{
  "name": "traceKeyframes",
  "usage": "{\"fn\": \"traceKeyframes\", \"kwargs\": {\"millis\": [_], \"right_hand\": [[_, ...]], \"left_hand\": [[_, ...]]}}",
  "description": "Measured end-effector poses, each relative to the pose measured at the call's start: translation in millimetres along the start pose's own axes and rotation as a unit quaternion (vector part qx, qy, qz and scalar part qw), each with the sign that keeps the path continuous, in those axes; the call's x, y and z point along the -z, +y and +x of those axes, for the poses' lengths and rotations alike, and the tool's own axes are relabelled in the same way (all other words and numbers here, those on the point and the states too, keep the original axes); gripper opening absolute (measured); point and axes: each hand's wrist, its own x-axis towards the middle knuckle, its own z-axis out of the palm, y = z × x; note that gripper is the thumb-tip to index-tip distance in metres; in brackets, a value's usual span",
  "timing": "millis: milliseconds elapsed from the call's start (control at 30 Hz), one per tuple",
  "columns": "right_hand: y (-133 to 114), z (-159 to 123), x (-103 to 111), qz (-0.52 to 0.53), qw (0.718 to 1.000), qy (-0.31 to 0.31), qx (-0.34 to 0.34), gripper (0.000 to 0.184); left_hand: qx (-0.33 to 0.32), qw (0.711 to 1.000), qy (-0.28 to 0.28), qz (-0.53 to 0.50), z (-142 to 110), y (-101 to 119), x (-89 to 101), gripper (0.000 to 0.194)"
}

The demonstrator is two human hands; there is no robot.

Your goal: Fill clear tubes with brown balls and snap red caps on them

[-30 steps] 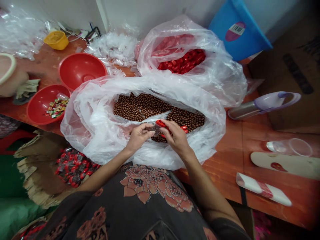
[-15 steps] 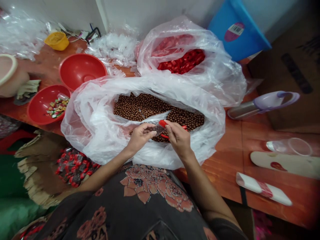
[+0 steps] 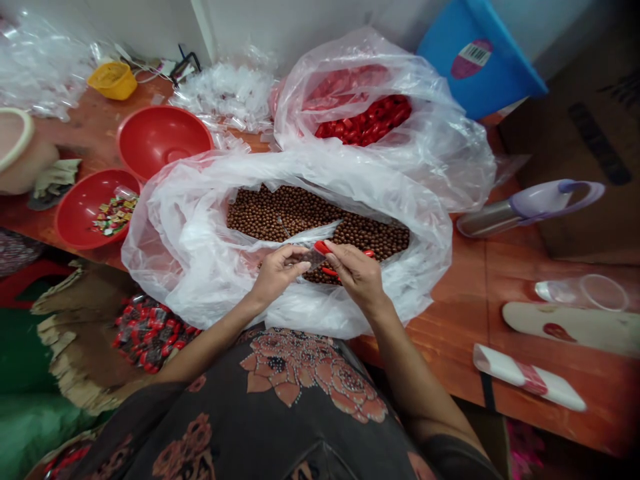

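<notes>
Over a large clear plastic bag (image 3: 170, 233), my left hand (image 3: 277, 273) pinches a small clear plastic container (image 3: 313, 259) with dark contents. Between the fingers of my right hand (image 3: 361, 272) is a red cap (image 3: 321, 247), at the container's end. Whether the cap is seated on it cannot be made out. Round brown candy balls (image 3: 285, 210) fill the open bag beneath both hands. More red pieces, one a red cap (image 3: 330, 271), show beside my right fingers; their full shape is hidden.
Behind stands a bag of red caps (image 3: 370, 123). Two red bowls (image 3: 165, 137) are at left, one with wrapped sweets (image 3: 114, 215). Filled red-capped containers (image 3: 150, 333) lie in a carton (image 3: 75, 340) below. A flask (image 3: 505, 213) and blue bucket (image 3: 480, 57) stand right.
My right hand has shifted slightly left and tilted, bringing the red cap against or very near the clear container's end. My left hand has hardly moved.
</notes>
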Motion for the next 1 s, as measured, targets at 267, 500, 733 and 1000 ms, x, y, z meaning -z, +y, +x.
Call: {"fn": "traceKeyframes", "kwargs": {"millis": [267,500,733,1000], "right_hand": [[-3,-4,-14,-0.056,0.997,-0.057,0.004,0.073],[-5,-10,-24,-0.058,0.993,-0.057,0.088,0.073],[-5,-14,-19,0.106,0.985,-0.088,-0.103,0.061],[-9,-14,-25,0.173,0.955,0.053,-0.235,0.040]], "left_hand": [[0.121,0.978,-0.055,-0.160,8,6,-11.7,0.051],[0.157,0.964,-0.024,-0.213,10,-3,-35.5,0.045],[0.129,0.967,-0.017,-0.218,7,0,-28.7,0.043],[0.170,0.967,-0.053,-0.184,8,-1,-22.0,0.078]]}}
